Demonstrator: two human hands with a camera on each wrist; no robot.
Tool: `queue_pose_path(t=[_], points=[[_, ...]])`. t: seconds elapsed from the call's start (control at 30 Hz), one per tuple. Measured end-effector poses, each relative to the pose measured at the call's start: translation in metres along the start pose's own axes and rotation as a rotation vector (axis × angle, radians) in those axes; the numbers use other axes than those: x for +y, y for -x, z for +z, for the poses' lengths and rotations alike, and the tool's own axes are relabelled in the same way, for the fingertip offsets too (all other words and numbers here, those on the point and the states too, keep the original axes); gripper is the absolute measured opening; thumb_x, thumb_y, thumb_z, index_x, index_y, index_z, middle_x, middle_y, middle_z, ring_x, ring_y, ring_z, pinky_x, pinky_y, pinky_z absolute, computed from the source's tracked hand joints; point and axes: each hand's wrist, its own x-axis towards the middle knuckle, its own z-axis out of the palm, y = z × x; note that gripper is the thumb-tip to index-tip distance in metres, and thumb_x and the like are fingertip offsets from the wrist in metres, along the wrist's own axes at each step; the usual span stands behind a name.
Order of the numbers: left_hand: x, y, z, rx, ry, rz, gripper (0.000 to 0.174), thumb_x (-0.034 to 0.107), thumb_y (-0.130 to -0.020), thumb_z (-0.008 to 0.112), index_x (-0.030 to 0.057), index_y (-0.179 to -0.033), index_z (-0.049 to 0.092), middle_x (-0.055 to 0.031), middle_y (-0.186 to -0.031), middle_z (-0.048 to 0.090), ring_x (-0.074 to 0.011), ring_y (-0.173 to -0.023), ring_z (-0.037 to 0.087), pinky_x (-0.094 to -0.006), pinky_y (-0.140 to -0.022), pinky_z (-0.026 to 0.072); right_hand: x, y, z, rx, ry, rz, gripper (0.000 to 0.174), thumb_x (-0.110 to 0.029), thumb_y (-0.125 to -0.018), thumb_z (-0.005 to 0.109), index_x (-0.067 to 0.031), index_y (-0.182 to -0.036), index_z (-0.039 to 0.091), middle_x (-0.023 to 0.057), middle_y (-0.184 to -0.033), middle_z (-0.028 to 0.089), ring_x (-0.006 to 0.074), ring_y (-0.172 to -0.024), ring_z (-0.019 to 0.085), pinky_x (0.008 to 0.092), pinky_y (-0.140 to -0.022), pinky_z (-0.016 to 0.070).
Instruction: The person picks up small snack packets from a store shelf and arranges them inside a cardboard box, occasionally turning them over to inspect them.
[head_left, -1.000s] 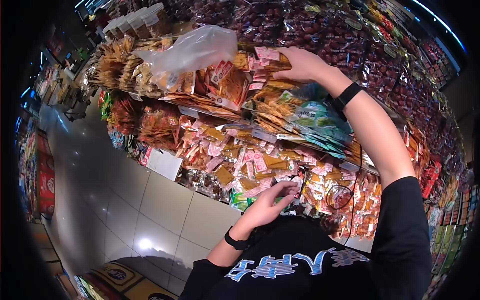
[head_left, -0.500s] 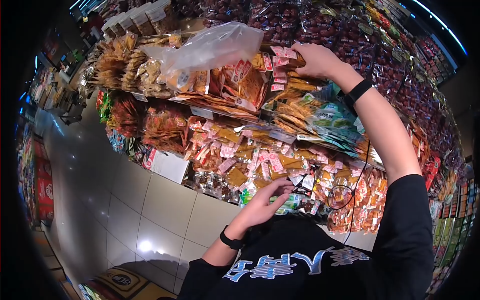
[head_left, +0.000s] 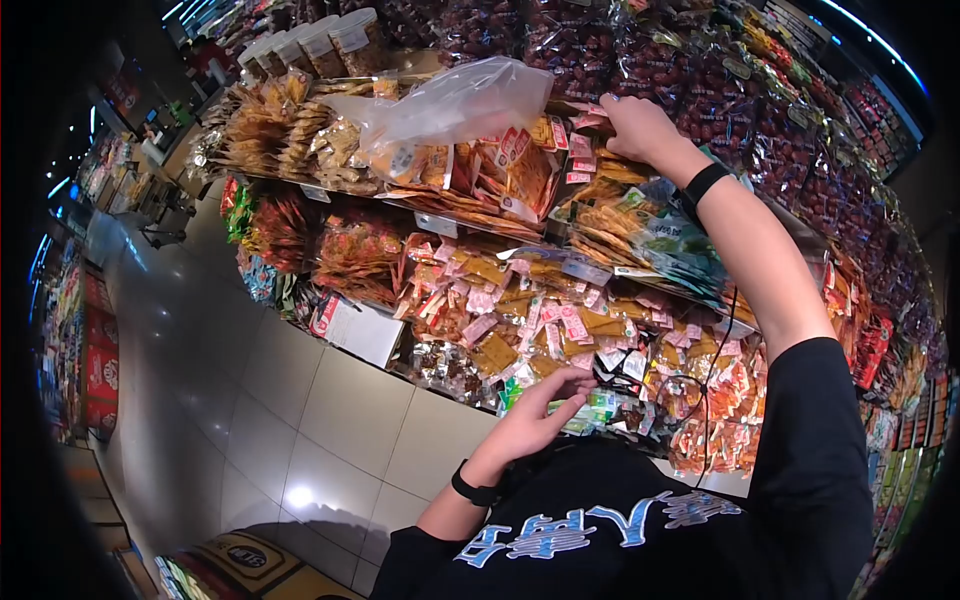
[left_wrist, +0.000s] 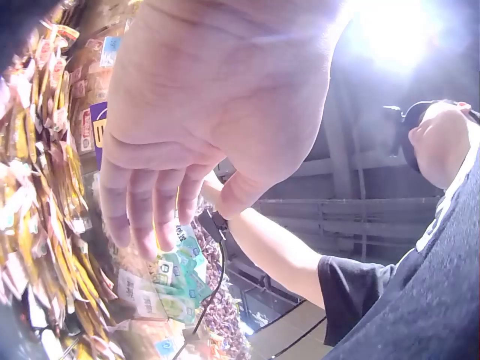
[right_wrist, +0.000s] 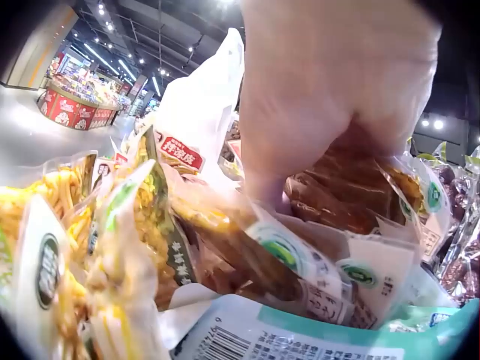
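Observation:
In the head view my right hand [head_left: 648,132] reaches to the back of the upper shelf. Its fingers are bent down among upright snack packets with pink labels [head_left: 582,148]. Seen from the right wrist, thumb and fingers pinch a clear packet of brown snack [right_wrist: 330,196], their tips hidden behind packets. My left hand [head_left: 545,408] hovers in front of my body near the lower bin, its fingers loosely bent and nothing in them. Below it lie green-and-white packets [head_left: 595,412]. A translucent plastic bag [head_left: 465,100] rests on packets left of the right hand.
Bags of dark red fruit [head_left: 700,70] rise behind the shelf. Lidded tubs [head_left: 325,45] stand at back left. Teal packets [head_left: 675,245] fill the shelf front under my right forearm. A black cable [head_left: 708,400] hangs at my right. Tiled floor [head_left: 350,405] lies left.
The head view has shifted, so the shelf appears farther right. My right hand stays at the same packets, its fingers now bent farther among them. The left hand keeps its relaxed pose.

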Motion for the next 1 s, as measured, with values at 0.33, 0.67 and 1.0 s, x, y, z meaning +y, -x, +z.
queue_pose_path(t=[0.33,0.67,1.0], points=[[-0.005,0.001,0.022,0.061,0.001,0.001,0.034,0.007,-0.1,0.058,-0.0007,-0.132,0.052,-0.0125,-0.124,0.065,-0.0192,-0.117,0.062,-0.033,-0.102,0.0479,0.02,0.058,-0.074,0.387,-0.536,0.081,0.053,-0.026,-0.075,0.075,-0.0049,-0.122,0.062,0.0218,-0.097,0.071,0.0318,-0.087,0.071,0.0375,-0.082,0.0562],[0.016,-0.09,0.099,0.001,0.561,0.135,0.078,0.06,-0.096,0.051,0.0054,-0.149,0.035,-0.0134,-0.148,0.046,-0.029,-0.135,0.046,-0.046,-0.112,0.0376,0.002,0.267,-0.058,-0.092,-2.036,0.173,0.05,-0.012,-0.082,0.073,0.0022,-0.127,0.056,0.0092,-0.12,0.066,0.0166,-0.106,0.065,0.0345,-0.097,0.0508],[-0.016,-0.134,0.218,0.049,0.493,-0.232,0.066,0.056,-0.104,0.035,0.007,-0.148,0.036,-0.0141,-0.142,0.051,-0.0272,-0.125,0.057,-0.044,-0.102,0.0507,0.026,0.405,0.023,0.241,-1.722,0.501,0.05,-0.008,-0.091,0.069,0.0014,-0.135,0.048,0.0097,-0.126,0.06,0.015,-0.118,0.055,0.0339,-0.102,0.0449]])
